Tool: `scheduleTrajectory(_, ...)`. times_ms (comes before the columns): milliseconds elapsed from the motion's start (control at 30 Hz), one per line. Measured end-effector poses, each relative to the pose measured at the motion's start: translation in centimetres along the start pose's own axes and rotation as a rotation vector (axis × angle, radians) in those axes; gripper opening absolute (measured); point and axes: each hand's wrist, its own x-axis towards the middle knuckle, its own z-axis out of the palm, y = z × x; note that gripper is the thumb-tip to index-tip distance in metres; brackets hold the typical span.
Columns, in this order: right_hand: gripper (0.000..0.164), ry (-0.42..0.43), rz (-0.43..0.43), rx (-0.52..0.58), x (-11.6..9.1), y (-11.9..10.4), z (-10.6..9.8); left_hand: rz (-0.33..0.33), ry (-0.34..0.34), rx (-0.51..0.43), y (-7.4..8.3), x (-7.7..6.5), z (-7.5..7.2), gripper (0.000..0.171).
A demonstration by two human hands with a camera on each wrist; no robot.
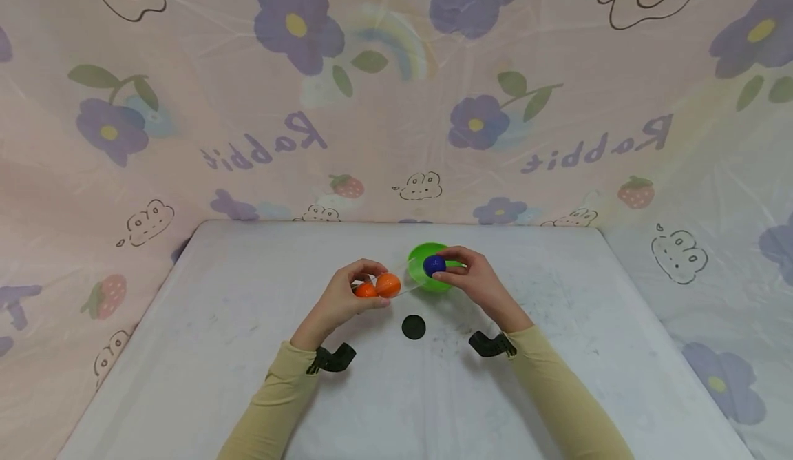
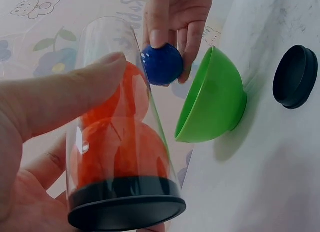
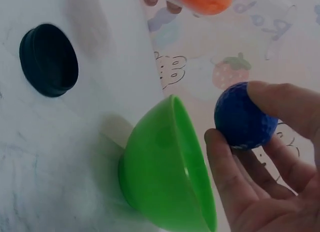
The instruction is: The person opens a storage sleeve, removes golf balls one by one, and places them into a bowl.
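My left hand [image 1: 334,303] grips a clear plastic tube [image 2: 107,39] with a black cap [image 2: 127,212] on one end. Two orange balls [image 2: 122,154] sit inside it, stacked from the capped end. In the head view the tube tilts toward the right hand. My right hand [image 1: 482,282] pinches a dark blue dimpled golf ball [image 3: 244,117] between thumb and fingers, held over the green bowl [image 2: 222,99] and beside the tube's uncapped end. The bowl stands upright; its inside is partly hidden by the right hand.
A loose round black cap [image 1: 414,327] lies on the white table [image 1: 204,322], nearer to me than the bowl. Patterned cloth [image 1: 384,136] rises behind the table and along both sides. A black wrist mount [image 1: 334,358] sticks out from each sleeve.
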Motion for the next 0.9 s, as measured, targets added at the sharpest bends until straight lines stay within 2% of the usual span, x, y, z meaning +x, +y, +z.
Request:
scheduleTrajectory(267, 0.045, -0.005, -0.016, -0.096, 1.4, 0.7, 0.6, -0.039, 0.020, 0.017, 0.1, -0.1, -0.2, 0.047)
scheduleTrajectory(467, 0.042, -0.006, -0.020, -0.192, 2.2, 1.1, 1.1, -0.044, 0.014, 0.019, 0.1, -0.1, -0.3, 0.048)
scheduleTrajectory(867, 0.042, -0.024, -0.045, -0.354, 2.6, 1.0, 1.7, -0.044, 0.010, 0.005, -0.3, -0.2, -0.2, 0.048)
scheduleTrajectory(900, 0.041, -0.027, -0.044, -0.361, 2.6, 1.0, 1.8, -0.049, 0.005, 0.005, 0.1, -0.3, -0.2, 0.049)
